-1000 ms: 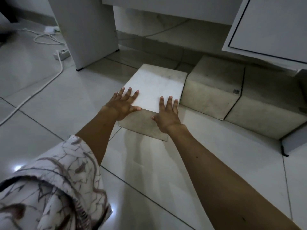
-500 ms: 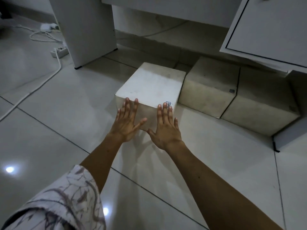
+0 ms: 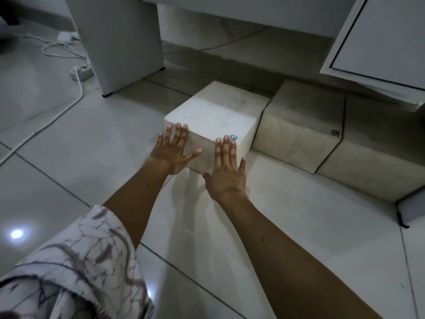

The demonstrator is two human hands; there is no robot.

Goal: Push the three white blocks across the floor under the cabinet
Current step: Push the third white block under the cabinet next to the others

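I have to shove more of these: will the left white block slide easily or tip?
The left white block probably slides readily, since the glossy tiled floor looks slick. Tipping seems unlikely: it is wide and squat. Both hands, left hand and right hand, press its near face.

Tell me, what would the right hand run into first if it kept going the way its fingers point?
The right hand already lies flat on the near side of the left white block. Going straight on, it simply drives that block toward the shadowed gap under the cabinet, which looks free, though depth there is unclear.
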